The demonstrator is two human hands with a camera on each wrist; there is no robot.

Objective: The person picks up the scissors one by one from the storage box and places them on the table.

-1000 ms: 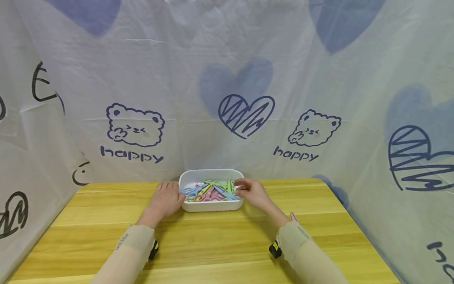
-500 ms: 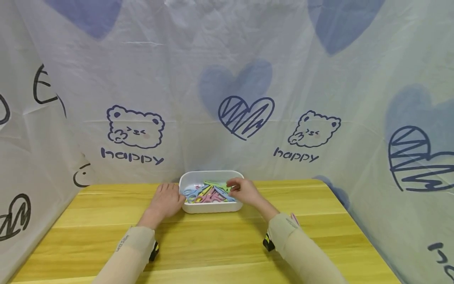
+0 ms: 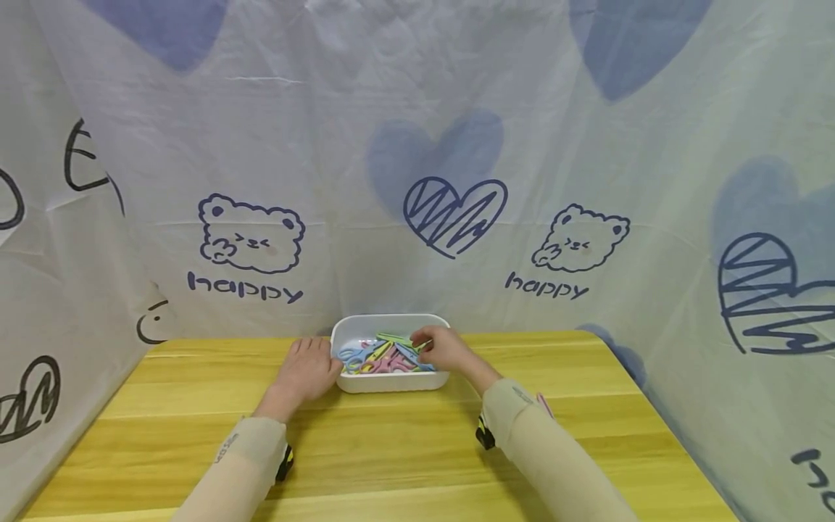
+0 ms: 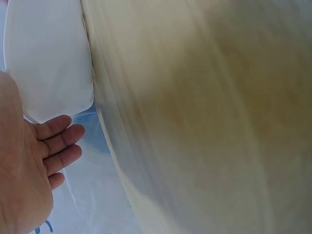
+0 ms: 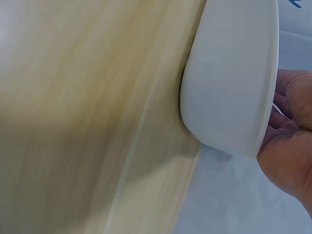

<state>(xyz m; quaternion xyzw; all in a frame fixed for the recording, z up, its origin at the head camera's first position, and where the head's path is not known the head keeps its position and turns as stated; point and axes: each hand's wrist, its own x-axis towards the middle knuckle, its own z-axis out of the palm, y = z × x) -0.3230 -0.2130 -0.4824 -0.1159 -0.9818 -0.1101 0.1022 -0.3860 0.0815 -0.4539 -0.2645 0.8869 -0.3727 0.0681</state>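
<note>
A white plastic bin (image 3: pixel 391 383) stands at the back of the table, holding a pile of pastel craft scissors (image 3: pixel 385 357) in blue, pink, yellow and green. At its left end rests my left hand (image 3: pixel 306 368), thumb at the rim. The left wrist view shows that hand's fingers (image 4: pixel 61 141) loosely extended beside the bin's corner. My right hand (image 3: pixel 446 349) reaches over the right rim with bent fingers down among the blue and green scissors. From the right wrist, the bin wall hides those fingertips, and I cannot tell whether they pinch a pair.
A pink thing (image 3: pixel 544 406) lies on the wooden table (image 3: pixel 385 449), mostly behind my right forearm. Right behind the bin hangs a pale printed curtain (image 3: pixel 365 268), which also encloses both sides.
My right hand has moved left from the bin's right rim, further in over the scissors. The left hand stays at the left end.
</note>
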